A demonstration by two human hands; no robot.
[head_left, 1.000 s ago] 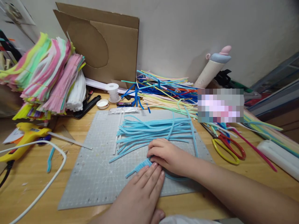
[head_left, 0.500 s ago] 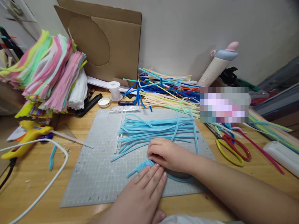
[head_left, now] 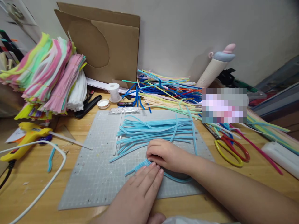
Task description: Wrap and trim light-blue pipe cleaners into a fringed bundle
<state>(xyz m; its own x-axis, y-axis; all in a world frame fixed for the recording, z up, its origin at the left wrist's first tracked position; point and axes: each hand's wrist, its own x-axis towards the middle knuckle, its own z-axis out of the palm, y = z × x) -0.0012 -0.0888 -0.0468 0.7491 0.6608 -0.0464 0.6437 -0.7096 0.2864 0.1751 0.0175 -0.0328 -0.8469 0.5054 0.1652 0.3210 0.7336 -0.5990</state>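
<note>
No legible text, brand or number in view. Cutting mat [head_left: 93, 177]: printed grid lines only, and any edge figures are too small to read. Bottle [head_left: 211, 71] leaning on the wall: faint mark near its lower end, unreadable. Pixelated patch [head_left: 224, 105] right of the mat: contents obscured.

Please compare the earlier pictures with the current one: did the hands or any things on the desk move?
Nothing visibly changed; only the view swayed slightly. The left hand still lies flat on the wound blue pipe cleaner on the cutting mat, and the right hand keeps curled fingers on it. Nothing was taken or released. The blue bundle, scissors and glue gun stayed put.
</note>
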